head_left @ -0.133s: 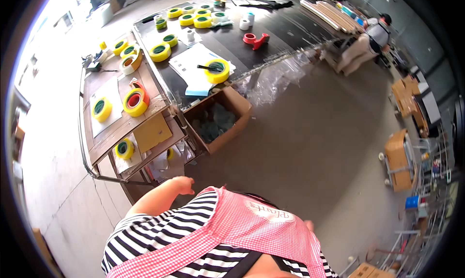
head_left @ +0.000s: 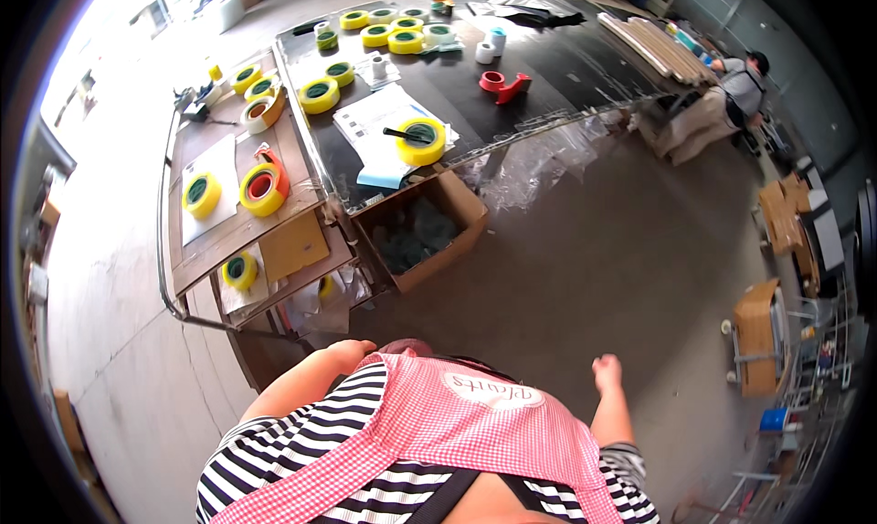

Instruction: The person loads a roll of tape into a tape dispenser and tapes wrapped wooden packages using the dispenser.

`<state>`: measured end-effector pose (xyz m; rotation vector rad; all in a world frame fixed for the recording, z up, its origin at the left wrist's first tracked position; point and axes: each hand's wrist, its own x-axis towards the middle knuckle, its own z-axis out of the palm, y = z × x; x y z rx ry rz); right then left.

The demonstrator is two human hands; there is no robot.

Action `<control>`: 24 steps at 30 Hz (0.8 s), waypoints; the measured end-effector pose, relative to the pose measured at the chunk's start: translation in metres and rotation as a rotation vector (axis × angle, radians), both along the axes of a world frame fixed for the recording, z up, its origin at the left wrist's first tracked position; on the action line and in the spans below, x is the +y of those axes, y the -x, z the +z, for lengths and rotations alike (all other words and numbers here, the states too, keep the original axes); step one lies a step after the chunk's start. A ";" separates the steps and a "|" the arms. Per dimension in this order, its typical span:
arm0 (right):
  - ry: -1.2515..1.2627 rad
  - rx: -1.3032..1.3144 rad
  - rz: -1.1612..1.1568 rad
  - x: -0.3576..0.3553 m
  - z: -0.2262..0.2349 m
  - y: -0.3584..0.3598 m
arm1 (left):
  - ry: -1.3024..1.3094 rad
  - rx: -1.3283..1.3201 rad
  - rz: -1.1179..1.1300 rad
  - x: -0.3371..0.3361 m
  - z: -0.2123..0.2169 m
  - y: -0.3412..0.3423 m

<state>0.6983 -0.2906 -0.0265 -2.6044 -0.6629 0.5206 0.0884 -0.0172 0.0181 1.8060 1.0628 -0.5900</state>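
Note:
My left hand (head_left: 352,349) hangs low at my front, close to the lower shelf of a wooden cart (head_left: 201,266); its fingers are mostly hidden. Out to my right, my right hand (head_left: 607,371) hangs over the floor, loosely curled, with nothing seen in it. On the black-topped table (head_left: 448,99) ahead, a yellow tape roll (head_left: 421,141) lies on papers with a black pen (head_left: 402,135) across it. A red tape dispenser (head_left: 505,86) stands farther right. On the cart lie another yellow tape roll (head_left: 201,194) and a dispenser loaded with yellow tape (head_left: 264,190).
An open cardboard box (head_left: 445,254) stands on the floor against the table, beside hanging clear plastic film (head_left: 539,172). Wooden strips (head_left: 653,46) lie at the table's far right, near another person (head_left: 717,113). Trolleys with cardboard (head_left: 758,337) line the right side.
My right arm has swung outward, bringing its hand fully into view. My left hand has tucked closer to the apron. The table and cart have shifted slightly rightward in view.

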 end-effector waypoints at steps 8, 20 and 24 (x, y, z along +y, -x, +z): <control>-0.249 0.194 0.539 0.273 0.034 0.077 | -0.063 -0.123 0.090 0.070 0.012 -0.038; 0.136 0.244 0.086 0.133 -0.040 -0.073 | -0.317 -0.398 -0.239 0.261 0.083 -0.220; 0.226 0.323 -0.086 0.120 -0.032 -0.129 | -0.303 -0.482 -0.340 0.288 0.062 -0.283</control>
